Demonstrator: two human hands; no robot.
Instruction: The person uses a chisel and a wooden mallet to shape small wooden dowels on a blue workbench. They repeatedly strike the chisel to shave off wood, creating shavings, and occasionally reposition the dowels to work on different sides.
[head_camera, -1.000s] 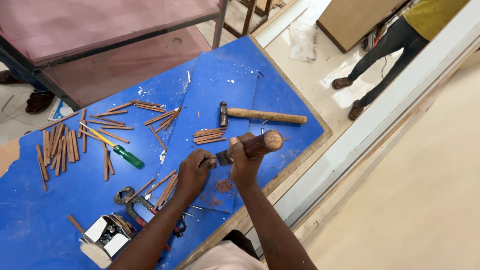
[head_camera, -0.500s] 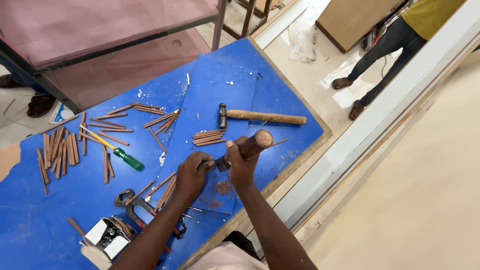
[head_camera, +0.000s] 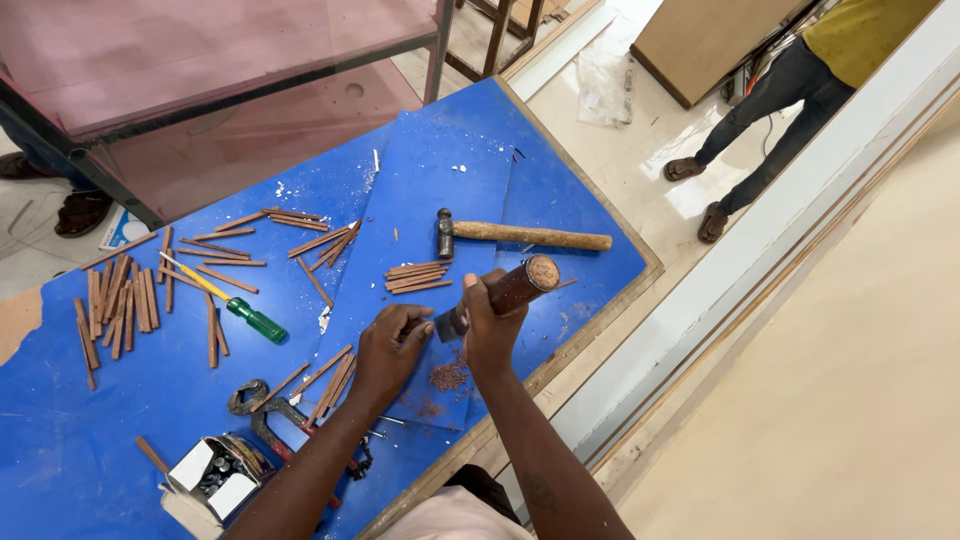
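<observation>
Nearest, at the bottom edge of the blue surface (head_camera: 120, 450), an open white box (head_camera: 205, 480) holds small dark metal parts, and dark pincers (head_camera: 265, 410) lie just beside it, by the left forearm. The left hand (head_camera: 388, 348) is curled down on the surface, its fingertips pinching something small that cannot be made out, right against the metal end of the chisel (head_camera: 500, 297). The right hand (head_camera: 490, 325) is wrapped tight round the chisel's dark wooden handle; the tool slopes, blade end low beside the left fingers, rounded butt up and to the right. A small heap of reddish shavings (head_camera: 450, 377) lies just under the right wrist.

Just past the hands lies a bundle of brown strips (head_camera: 418, 277), and beyond that a hammer (head_camera: 520, 236) on its side, head to the left. To the left, a green-handled screwdriver (head_camera: 235, 308) lies among many scattered strips. Farther off stand a dark frame with a pinkish panel (head_camera: 200, 60) and, on the floor, a person's legs (head_camera: 760, 130).
</observation>
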